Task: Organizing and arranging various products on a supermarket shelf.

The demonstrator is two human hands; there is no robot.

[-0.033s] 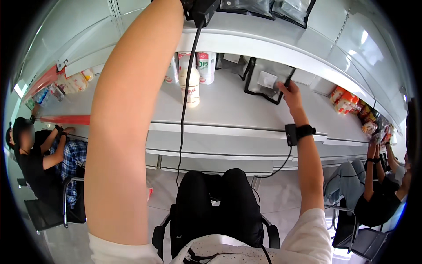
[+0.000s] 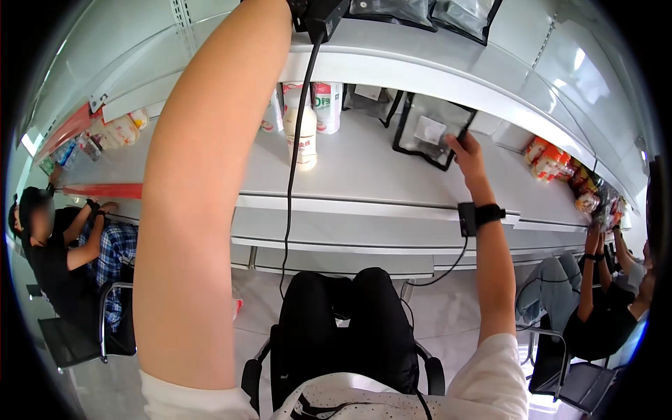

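My right hand (image 2: pixel 467 154) pinches the right edge of a clear pouch (image 2: pixel 418 145) with a black border and a white label inside. The pouch stands tilted on the grey shelf. My left forearm rises past the upper edge, so that hand is out of sight; a black device with a cable (image 2: pixel 323 19) shows at its wrist. On the shelf to the left stands a cream-coloured bottle (image 2: pixel 306 143), with white, red and green cans (image 2: pixel 327 110) behind it. Another black-edged pouch (image 2: pixel 371 103) lies farther back, partly hidden under the upper shelf.
Black-edged pouches (image 2: pixel 392 10) lie on the upper shelf (image 2: pixel 420 77). Red and orange packets (image 2: pixel 549 164) fill the right end, yellowish packages (image 2: pixel 119 133) the left. The black cable hangs before the shelves. One person (image 2: pixel 63 259) sits at left; others (image 2: pixel 595 315) work at right.
My right hand and the pouch have shifted slightly to the right together. My left arm has hardly moved.
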